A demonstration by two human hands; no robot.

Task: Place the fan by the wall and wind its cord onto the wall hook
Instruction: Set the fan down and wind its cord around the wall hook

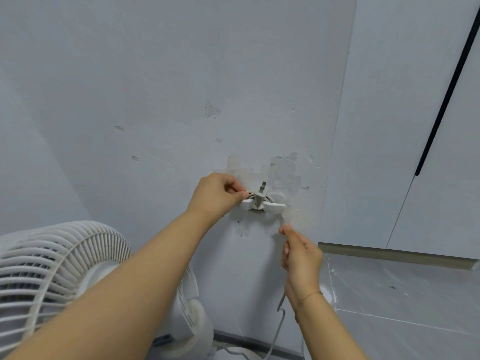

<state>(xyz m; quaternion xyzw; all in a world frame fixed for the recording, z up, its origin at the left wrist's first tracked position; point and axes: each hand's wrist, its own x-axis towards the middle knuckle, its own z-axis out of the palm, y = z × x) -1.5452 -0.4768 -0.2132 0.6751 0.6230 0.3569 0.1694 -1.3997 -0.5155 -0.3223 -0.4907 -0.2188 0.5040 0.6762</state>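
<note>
Fan [52,276] at lower left is cut off by the frame edge and partly hidden behind the left forearm; white ribbed grille, close to the wall [155,87]. Cord [279,323] is blurred near the right hand [302,258], which pinches it below the hook. White wall hook [263,206] at centre carries cord turns, plug [260,193] prongs up. Left hand [217,194] pinches the coil at the hook's left arm.
</note>
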